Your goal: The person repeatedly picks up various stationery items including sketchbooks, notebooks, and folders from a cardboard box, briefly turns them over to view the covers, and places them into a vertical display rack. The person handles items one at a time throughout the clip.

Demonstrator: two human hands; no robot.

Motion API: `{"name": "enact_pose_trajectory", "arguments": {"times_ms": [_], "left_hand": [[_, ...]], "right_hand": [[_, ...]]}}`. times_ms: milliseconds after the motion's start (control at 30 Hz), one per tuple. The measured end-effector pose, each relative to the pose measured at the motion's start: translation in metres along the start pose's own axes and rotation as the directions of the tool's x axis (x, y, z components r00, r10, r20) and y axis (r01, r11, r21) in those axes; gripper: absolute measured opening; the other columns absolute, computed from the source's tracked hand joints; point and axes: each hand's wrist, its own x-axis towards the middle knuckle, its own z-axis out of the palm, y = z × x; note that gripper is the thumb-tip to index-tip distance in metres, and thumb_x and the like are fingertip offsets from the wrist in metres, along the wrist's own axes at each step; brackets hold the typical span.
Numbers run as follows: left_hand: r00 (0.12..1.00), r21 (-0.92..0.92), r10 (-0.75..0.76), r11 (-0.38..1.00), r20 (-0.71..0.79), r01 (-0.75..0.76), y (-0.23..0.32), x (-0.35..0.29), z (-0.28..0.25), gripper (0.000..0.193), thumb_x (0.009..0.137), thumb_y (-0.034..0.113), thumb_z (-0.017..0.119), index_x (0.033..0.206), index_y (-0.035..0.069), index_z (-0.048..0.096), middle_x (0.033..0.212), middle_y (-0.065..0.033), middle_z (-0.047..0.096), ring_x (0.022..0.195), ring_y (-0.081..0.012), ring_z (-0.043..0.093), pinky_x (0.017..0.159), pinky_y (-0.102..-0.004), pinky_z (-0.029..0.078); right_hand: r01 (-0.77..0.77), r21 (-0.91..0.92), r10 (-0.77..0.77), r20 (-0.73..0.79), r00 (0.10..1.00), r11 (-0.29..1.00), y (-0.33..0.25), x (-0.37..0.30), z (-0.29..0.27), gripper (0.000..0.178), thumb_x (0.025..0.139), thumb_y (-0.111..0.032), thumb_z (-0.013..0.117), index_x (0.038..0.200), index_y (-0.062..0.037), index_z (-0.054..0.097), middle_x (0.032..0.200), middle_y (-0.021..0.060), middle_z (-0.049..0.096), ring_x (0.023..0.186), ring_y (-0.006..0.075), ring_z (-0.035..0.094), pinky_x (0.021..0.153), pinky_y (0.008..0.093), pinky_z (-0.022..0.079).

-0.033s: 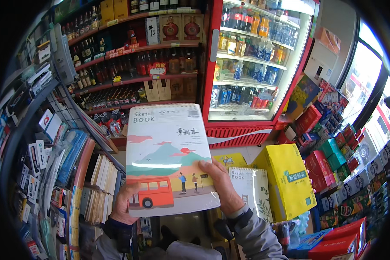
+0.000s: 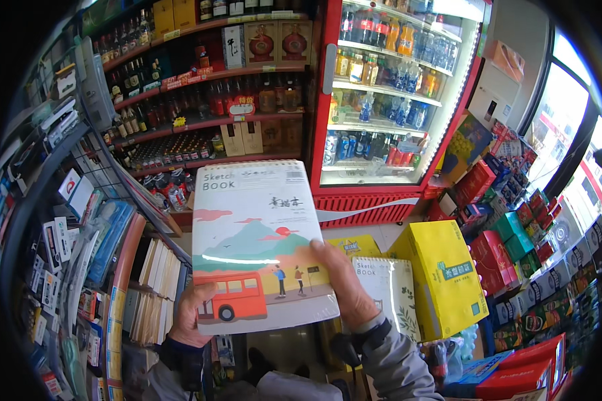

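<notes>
Spiral-bound sketch pad is held up in front of the person, the left hand clasping its lower left corner, the right hand its right edge, hidden fingers presumably underneath. Should a thumb slacken, the glossy cover could slip and the pad drop. Its long axis runs away from the person, coil end toward the bottle shelves.

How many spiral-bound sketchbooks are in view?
2: mountain-cover sketchbook between the left hand and right hand; leaf-cover sketchbook beside the large yellow carton. More may be hidden.
</notes>
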Motion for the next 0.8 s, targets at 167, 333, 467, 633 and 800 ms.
{"name": "enact_pose_trajectory", "arguments": {"times_ms": [167, 333, 467, 633, 800], "left_hand": [[0.997, -0.047, 0.068, 0.996, -0.045, -0.070, -0.012, -0.011, 0.002, 0.049, 0.092, 0.018, 0.065, 0.135, -0.002, 0.054, 0.128, -0.0160, 0.066, 0.112, -0.0260, 0.068, 0.096, -0.0384, 0.056], [0.997, -0.018, 0.035, 0.999, -0.073, -0.036, -0.019, -0.020, -0.022, 0.053, 0.091, 0.017, 0.065, 0.138, -0.003, 0.053, 0.129, -0.0162, 0.066, 0.114, -0.0270, 0.068, 0.098, -0.0395, 0.055], [0.992, -0.040, 0.023, 0.999, -0.123, -0.028, -0.032, -0.023, -0.029, 0.052, 0.090, 0.016, 0.064, 0.138, -0.004, 0.053, 0.129, -0.0163, 0.066, 0.114, -0.0274, 0.068, 0.098, -0.0397, 0.055], [0.994, 0.009, 0.058, 0.998, -0.093, -0.058, -0.029, -0.023, -0.029, 0.048, 0.092, 0.021, 0.065, 0.134, -0.002, 0.057, 0.126, -0.0160, 0.068, 0.113, -0.0270, 0.069, 0.098, -0.0410, 0.056], [0.995, 0.023, 0.091, 0.996, -0.034, -0.090, -0.018, -0.017, -0.013, 0.055, 0.092, 0.021, 0.068, 0.140, 0.000, 0.052, 0.133, -0.0152, 0.064, 0.120, -0.0260, 0.065, 0.102, -0.0395, 0.053]], "right_hand": [[0.239, 0.315, -0.190, -0.177, 0.966, 0.919, -0.003, 0.024, -0.041, 0.047, 0.107, -0.052, 0.046, 0.118, -0.0082, 0.058, 0.112, 0.0104, 0.067, 0.115, 0.0271, 0.064, 0.093, 0.0415, 0.052], [0.329, 0.519, -0.307, -0.131, 0.943, 0.789, -0.016, 0.015, -0.040, 0.048, 0.106, -0.050, 0.049, 0.122, -0.0055, 0.058, 0.120, 0.0122, 0.065, 0.114, 0.0276, 0.063, 0.091, 0.0405, 0.054], [0.306, 0.562, -0.327, -0.066, 0.943, 0.769, -0.020, 0.014, -0.034, 0.048, 0.106, -0.048, 0.049, 0.124, -0.0051, 0.059, 0.121, 0.0124, 0.065, 0.114, 0.0278, 0.063, 0.090, 0.0402, 0.055], [0.265, 0.501, -0.288, -0.032, 0.957, 0.824, -0.009, 0.018, -0.029, 0.044, 0.106, -0.046, 0.051, 0.124, -0.0064, 0.060, 0.120, 0.0122, 0.066, 0.115, 0.0284, 0.063, 0.090, 0.0396, 0.054], [0.247, 0.130, -0.228, -0.145, 0.963, 0.960, 0.010, 0.009, -0.038, 0.033, 0.105, -0.029, 0.053, 0.124, -0.0033, 0.060, 0.121, 0.0129, 0.068, 0.117, 0.0270, 0.064, 0.095, 0.0400, 0.053]]}}
